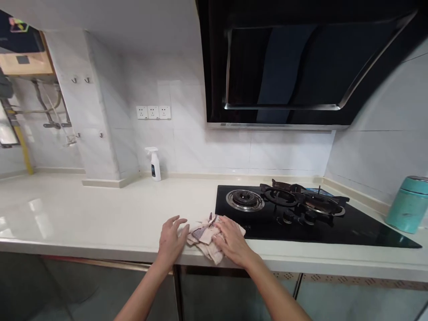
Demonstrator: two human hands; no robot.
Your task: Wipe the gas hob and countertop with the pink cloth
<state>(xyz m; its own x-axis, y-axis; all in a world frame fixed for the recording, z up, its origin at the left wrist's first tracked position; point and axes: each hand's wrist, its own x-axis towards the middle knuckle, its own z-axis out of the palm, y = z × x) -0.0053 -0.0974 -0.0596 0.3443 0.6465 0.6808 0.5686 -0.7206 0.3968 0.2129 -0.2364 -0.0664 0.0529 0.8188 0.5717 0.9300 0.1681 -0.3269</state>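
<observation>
A crumpled beige and grey cloth (pixel 202 235) lies on the pale countertop (pixel 100 218), at the front left corner of the black glass gas hob (pixel 301 220). My left hand (pixel 171 240) rests on the cloth's left side with its fingers spread and flat. My right hand (pixel 232 240) lies over the cloth's right side, fingers stretched out and pressing down on it. Both hands touch the cloth; neither is wrapped round it.
The hob has a bare burner (pixel 245 199) on the left and pan supports (pixel 304 200) stacked on the right. A white spray bottle (pixel 154 164) stands by the wall. A teal canister (pixel 408 204) sits at the far right. A black extractor hood (pixel 301 62) hangs overhead.
</observation>
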